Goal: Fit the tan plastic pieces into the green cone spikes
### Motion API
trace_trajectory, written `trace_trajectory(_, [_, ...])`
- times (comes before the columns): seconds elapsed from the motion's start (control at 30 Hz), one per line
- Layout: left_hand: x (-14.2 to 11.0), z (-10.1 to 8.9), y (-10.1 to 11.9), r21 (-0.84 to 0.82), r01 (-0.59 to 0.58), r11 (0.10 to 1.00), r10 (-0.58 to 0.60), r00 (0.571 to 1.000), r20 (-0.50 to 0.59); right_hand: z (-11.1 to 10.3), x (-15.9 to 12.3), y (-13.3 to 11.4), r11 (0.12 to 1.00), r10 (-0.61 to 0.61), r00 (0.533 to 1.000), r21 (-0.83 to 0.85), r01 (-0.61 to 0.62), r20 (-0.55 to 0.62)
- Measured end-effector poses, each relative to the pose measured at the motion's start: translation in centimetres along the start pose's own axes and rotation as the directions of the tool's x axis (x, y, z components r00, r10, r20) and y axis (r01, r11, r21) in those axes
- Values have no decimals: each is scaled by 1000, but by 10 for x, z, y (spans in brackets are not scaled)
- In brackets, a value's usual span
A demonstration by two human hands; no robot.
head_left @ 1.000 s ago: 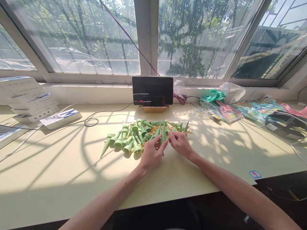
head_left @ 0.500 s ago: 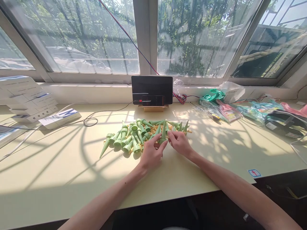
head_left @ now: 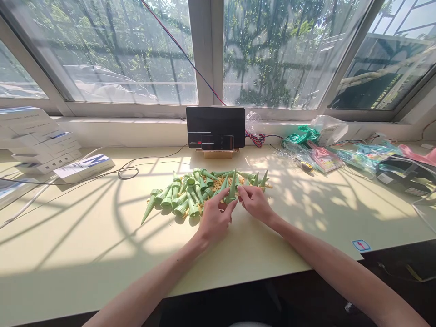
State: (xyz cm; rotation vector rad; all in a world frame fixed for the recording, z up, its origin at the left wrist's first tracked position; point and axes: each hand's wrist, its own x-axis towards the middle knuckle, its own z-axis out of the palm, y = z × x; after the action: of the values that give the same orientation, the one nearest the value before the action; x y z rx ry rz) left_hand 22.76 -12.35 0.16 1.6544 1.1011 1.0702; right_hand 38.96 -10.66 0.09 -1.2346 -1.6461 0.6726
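My left hand is closed round the wide base of a green plastic cone-shaped spike, whose tip points up. Close on its right is my right hand, fingertips pinched together by the spike's base; what they hold, if anything, is too small to name. Behind and left of both hands lies a pile of similar green spikes, some with ribbed collars. Small tan pieces are mixed into the pile, partly hidden by the spikes and my fingers.
A dark tablet with a phone before it stands by the window. White boxes are stacked at left, with a cable nearby. Plastic bags, a yellow-black cutter and a black object lie at right.
Both hands stay almost where they were, with the spike still upright in the left. The view has shifted very slightly.
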Motion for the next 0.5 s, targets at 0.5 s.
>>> trace_trajectory(0.5, [0, 0, 1, 4, 12, 1000, -12, 1000, 6, 0, -1, 0, 1000, -1, 1000, 4, 1, -3])
